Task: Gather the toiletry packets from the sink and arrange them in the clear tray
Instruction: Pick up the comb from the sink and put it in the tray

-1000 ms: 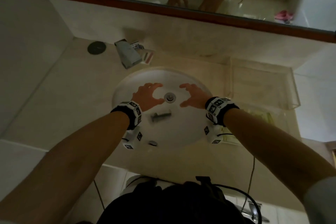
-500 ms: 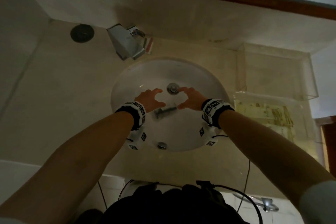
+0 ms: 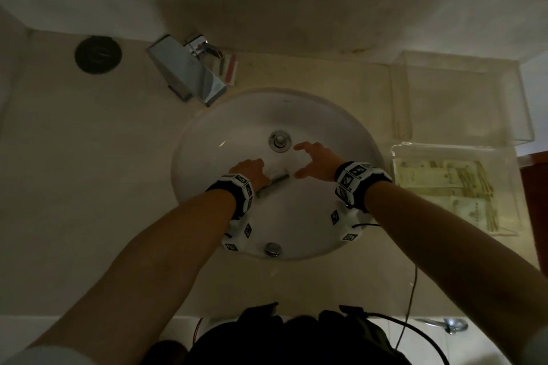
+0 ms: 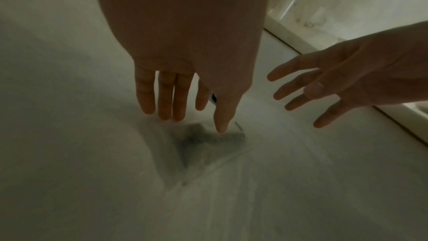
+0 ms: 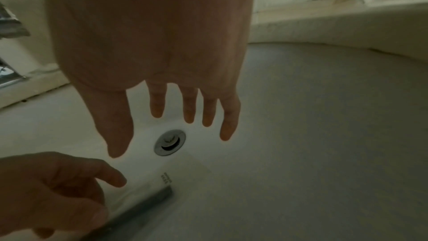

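A white toiletry packet (image 3: 274,184) with a dark edge lies in the white sink (image 3: 225,127), just in front of the drain (image 3: 278,141). My left hand (image 3: 256,172) covers its left end; the straight fingers and thumb (image 4: 222,125) touch the packet (image 5: 143,186) without closing round it. My right hand (image 3: 299,161) hovers beside the packet's right end, fingers spread and holding nothing. On the counter to the right, a clear tray (image 3: 397,154) holds several green-printed packets (image 3: 444,184).
A second, empty clear box (image 3: 400,104) stands behind the tray against the wall. The chrome tap (image 3: 186,74) juts over the basin's back left rim, with a small striped packet (image 3: 231,68) beside it. A dark round cap (image 3: 98,55) sits far left.
Both hands have come nearer to me, from either side of the drain down to the packet. The left hand now lies on it. The head view has tilted down.
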The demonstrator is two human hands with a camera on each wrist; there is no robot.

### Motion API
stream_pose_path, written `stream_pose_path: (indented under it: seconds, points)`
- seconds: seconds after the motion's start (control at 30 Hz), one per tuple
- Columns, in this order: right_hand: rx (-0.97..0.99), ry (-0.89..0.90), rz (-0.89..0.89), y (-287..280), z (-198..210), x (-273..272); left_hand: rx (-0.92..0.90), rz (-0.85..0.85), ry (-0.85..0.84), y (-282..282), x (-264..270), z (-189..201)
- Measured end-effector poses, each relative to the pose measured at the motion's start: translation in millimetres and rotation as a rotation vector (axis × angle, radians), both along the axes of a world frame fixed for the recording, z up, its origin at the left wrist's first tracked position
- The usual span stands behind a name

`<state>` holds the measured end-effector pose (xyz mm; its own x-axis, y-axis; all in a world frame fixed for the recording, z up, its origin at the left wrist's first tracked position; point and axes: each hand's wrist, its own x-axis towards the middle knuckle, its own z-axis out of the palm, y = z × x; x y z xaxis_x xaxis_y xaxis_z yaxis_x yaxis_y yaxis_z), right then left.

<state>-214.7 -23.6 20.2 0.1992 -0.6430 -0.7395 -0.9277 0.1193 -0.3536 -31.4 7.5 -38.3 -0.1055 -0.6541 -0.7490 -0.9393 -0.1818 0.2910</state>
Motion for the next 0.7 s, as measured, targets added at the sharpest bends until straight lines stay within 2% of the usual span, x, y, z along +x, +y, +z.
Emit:
stream_pose_path:
  seconds: [0.2,0.47,0.7]
  points:
    - [0.025,0.026,-0.019,2.2,-4.5,-5.6,0.022,-0.043,-0.008,0.3,-8.2,-9.0]
    - [0.009,0.062,0.024,1.9,-7.1,-2.4,0.098,-0.077,0.027,-10.3,-15.8,5.0]
    - [-0.034,0.123,0.175,-2.4,6.6,8.9,-0.014,-0.069,0.127,-17.8,-18.6,26.4]
